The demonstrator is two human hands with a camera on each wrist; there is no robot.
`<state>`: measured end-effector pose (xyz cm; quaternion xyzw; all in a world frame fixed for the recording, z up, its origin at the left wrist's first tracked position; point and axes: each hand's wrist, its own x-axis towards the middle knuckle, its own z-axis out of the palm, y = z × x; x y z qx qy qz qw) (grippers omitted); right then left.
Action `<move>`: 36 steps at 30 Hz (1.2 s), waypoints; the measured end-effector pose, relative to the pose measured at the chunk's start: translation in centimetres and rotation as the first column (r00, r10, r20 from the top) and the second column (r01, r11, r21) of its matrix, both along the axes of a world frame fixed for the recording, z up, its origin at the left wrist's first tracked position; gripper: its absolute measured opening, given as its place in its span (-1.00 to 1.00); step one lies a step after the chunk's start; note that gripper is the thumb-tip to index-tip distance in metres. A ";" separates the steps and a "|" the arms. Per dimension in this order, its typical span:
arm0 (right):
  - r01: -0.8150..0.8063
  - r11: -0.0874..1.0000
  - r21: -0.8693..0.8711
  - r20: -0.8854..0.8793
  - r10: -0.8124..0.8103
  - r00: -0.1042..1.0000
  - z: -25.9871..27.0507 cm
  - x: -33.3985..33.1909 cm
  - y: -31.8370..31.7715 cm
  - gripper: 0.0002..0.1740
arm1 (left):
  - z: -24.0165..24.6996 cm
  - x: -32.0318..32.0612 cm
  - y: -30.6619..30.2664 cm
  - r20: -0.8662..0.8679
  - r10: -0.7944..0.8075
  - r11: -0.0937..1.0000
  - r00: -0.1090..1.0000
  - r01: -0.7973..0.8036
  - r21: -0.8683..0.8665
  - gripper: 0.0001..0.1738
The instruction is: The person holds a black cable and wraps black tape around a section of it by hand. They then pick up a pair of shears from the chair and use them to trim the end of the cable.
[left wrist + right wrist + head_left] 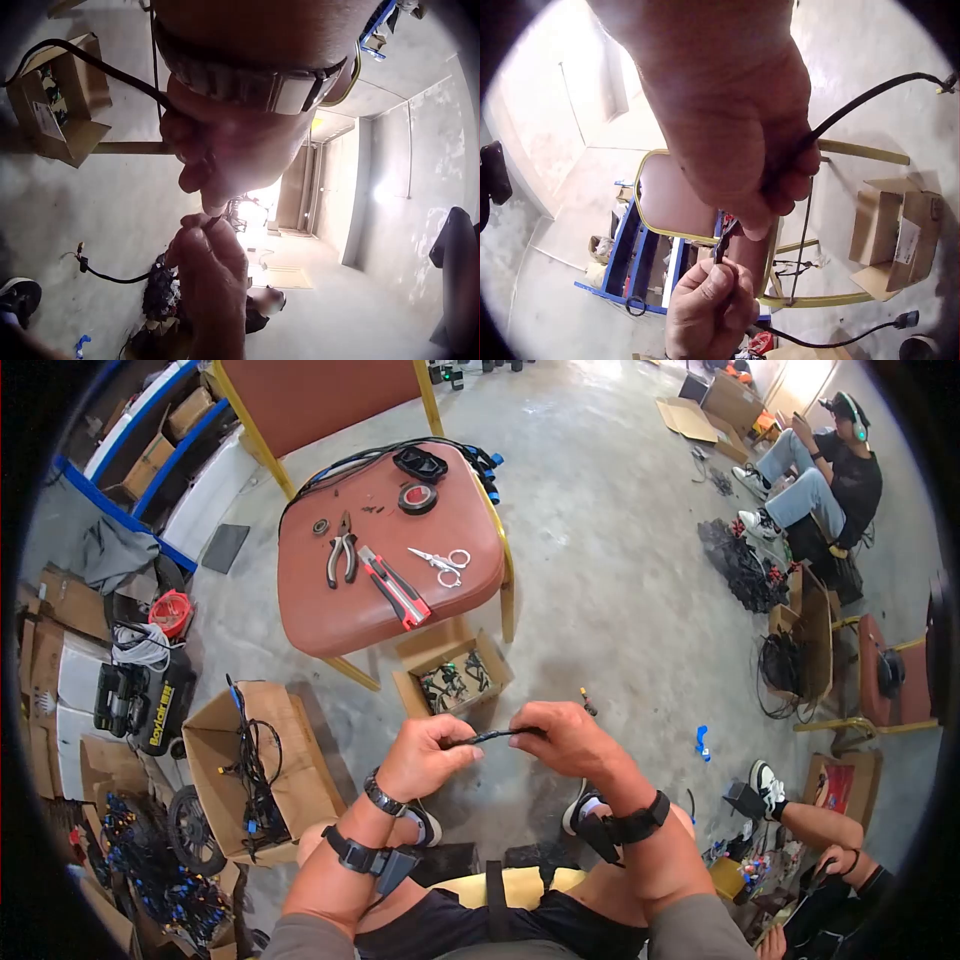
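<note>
In the head view, the black cable (492, 737) is spanning the gap between the two grips, its exposed stretch lying nearly along nine-to-three o'clock. The left grip (422, 758) is pinching it at nine, the right grip (566, 739) at three, neither seeming nearer.

My left hand (428, 755) and right hand (570, 740) hold a cable (492, 737) between them; beyond it stands a chair (318, 610). On its seat, left to right, lie pliers (345, 552), a utility knife (394, 590) and scissors (443, 564), a tape roll (417, 499) behind them. Before the chair, a small box (430, 649) sits on the floor (620, 610); a larger box (312, 765) with wires (258, 785) inside stands to my left, and a seated person (850, 480) is well off to my right
</note>
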<state>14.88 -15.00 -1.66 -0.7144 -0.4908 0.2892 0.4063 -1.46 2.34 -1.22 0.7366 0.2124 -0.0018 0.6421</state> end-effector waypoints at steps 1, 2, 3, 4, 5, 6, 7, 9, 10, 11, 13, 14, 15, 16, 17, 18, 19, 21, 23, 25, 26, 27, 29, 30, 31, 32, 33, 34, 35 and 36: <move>-0.009 1.000 -0.003 0.025 0.009 1.000 0.1 0.1 0.1 -0.85 | 0.0 0.0 0.0 -0.006 0.006 0.996 1.000 -0.006 -0.088 -0.78; -0.011 1.000 0.005 0.024 0.011 1.000 -0.1 0.1 0.2 -0.85 | 0.1 0.1 -0.1 -0.007 0.008 0.997 1.000 -0.008 -0.080 -0.78; -0.017 1.000 0.014 0.036 0.017 0.999 -0.4 0.0 0.2 -0.85 | 0.4 0.3 -0.5 0.033 0.008 0.997 0.999 -0.005 -0.072 -0.77; -0.022 1.000 0.016 0.045 0.022 0.999 -0.6 -0.1 0.1 -0.85 | 0.7 0.3 -0.9 0.069 0.007 0.998 0.998 -0.002 -0.071 -0.77; -0.019 1.000 0.012 0.040 0.019 0.999 -0.7 -0.2 0.1 -0.85 | 1.0 0.3 -1.0 0.065 0.004 0.997 0.998 0.001 -0.075 -0.77; -0.025 0.999 0.026 0.064 0.023 0.998 -0.7 -0.3 0.1 -0.85 | 1.3 0.5 -1.2 0.084 -0.041 0.997 0.996 0.035 0.070 -0.78; -0.029 0.999 0.039 0.092 0.025 0.995 -0.7 -0.2 0.1 -0.84 | 1.4 0.7 -1.3 0.101 -0.092 0.975 0.991 0.069 0.213 -0.79; -0.020 0.998 0.056 0.126 0.012 0.992 -1.0 -0.4 0.3 -0.86 | 0.4 0.6 -1.2 0.098 -0.097 0.962 0.990 0.068 0.264 -0.80; -0.022 0.997 0.076 0.156 0.010 0.988 -1.2 -0.6 0.2 -0.89 | 0.0 0.5 -1.3 0.092 -0.091 0.946 0.992 0.057 0.318 -0.81; -0.010 0.998 0.062 0.157 0.001 0.988 -1.0 -0.6 0.1 -0.89 | -0.2 0.5 -1.4 0.095 -0.101 0.950 0.990 0.068 0.305 -0.81; -0.007 1.000 0.024 0.196 0.003 0.981 -0.6 -0.5 0.1 -0.83 | -0.1 0.5 -1.6 0.046 -0.064 0.963 0.997 0.049 0.263 -0.82; -0.005 0.999 0.037 0.206 -0.003 0.979 -0.7 -0.4 0.1 -0.85 | 0.1 0.7 -1.7 0.044 -0.066 0.959 0.997 0.051 0.280 -0.84; -0.008 0.999 0.039 0.203 0.000 0.979 -0.7 -0.3 0.1 -0.85 | 0.2 0.8 -1.7 0.041 -0.064 0.958 0.997 0.050 0.281 -0.84; 0.003 0.998 0.061 0.204 -0.016 0.979 -0.7 -0.2 0.0 -0.85 | 0.3 0.9 -1.7 -0.026 -0.075 0.970 0.997 0.079 0.229 -0.84; 0.012 0.996 0.085 0.206 -0.029 0.978 -0.7 0.0 0.0 -0.85 | 0.3 0.9 -1.6 -0.091 -0.086 0.979 0.992 0.101 0.176 -0.83; 0.005 0.996 0.092 0.202 -0.024 0.979 -0.7 0.2 0.0 -0.85 | 0.1 0.8 -1.5 -0.096 -0.079 0.979 0.992 0.095 0.183 -0.83; 0.016 0.995 0.095 0.207 -0.035 0.978 -0.7 0.3 -0.1 -0.85 | -0.4 0.7 -1.4 -0.113 -0.083 0.996 0.990 0.086 0.025 -0.81; 0.022 0.995 0.102 0.212 -0.044 0.976 -0.8 0.8 -0.2 -0.85 | -1.4 0.6 -1.1 -0.127 -0.085 0.989 0.988 0.068 -0.128 -0.79; 0.049 0.993 0.103 0.213 -0.070 0.975 -1.1 1.1 -0.3 -0.85 | -2.1 0.5 -1.0 0.016 -0.088 0.970 0.996 0.089 -0.226 -0.79; 0.043 0.995 0.095 0.215 -0.063 0.975 -1.0 1.3 -0.2 -0.86 | -1.9 0.6 -0.8 -0.002 -0.107 0.954 0.994 0.102 -0.280 -0.77; 0.038 0.996 0.084 0.217 -0.056 0.974 -0.9 1.3 -0.3 -0.86 | -1.6 0.7 -0.7 -0.019 -0.128 0.935 0.992 0.114 -0.336 -0.76; 0.043 0.996 0.083 0.217 -0.060 0.974 -0.8 1.3 -0.4 -0.86 | -1.2 0.8 -0.8 -0.019 -0.133 0.934 0.991 0.119 -0.337 -0.76; 0.047 0.995 0.084 0.231 -0.065 0.971 -0.7 1.3 -0.5 -0.87 | -0.2 1.1 -1.0 -0.080 -0.184 0.903 0.980 0.137 -0.407 -0.70; 0.051 0.995 0.083 0.232 -0.069 0.970 -0.7 1.3 -0.5 -0.87 | -0.1 1.1 -1.0 -0.079 -0.189 0.902 0.979 0.141 -0.407 -0.70; 0.035 0.995 0.096 0.233 -0.057 0.971 -0.8 1.3 -0.5 -0.87 | -0.1 1.0 -1.1 -0.082 -0.200 0.875 0.976 0.140 -0.463 -0.68; 0.018 0.994 0.110 0.234 -0.044 0.971 -0.8 1.3 -0.5 -0.87 | -0.2 1.0 -1.1 -0.085 -0.209 0.846 0.974 0.137 -0.516 -0.66; 0.019 0.994 0.110 0.233 -0.044 0.971 -0.8 1.2 -0.4 -0.87 | -0.2 0.9 -1.2 -0.085 -0.209 0.846 0.974 0.137 -0.516 -0.66; 0.014 0.994 0.110 0.239 -0.040 0.970 -0.8 1.1 -0.4 -0.87 | -0.2 0.9 -1.3 -0.091 -0.224 0.829 0.970 0.140 -0.541 -0.65; 0.010 0.994 0.110 0.245 -0.037 0.969 -0.7 1.1 -0.4 -0.86 | -0.3 0.8 -1.4 -0.097 -0.239 0.811 0.966 0.144 -0.567 -0.65; 0.011 0.994 0.110 0.244 -0.038 0.969 -0.8 1.0 -0.3 -0.86 | -0.5 0.7 -1.4 -0.097 -0.240 0.811 0.966 0.144 -0.567 -0.65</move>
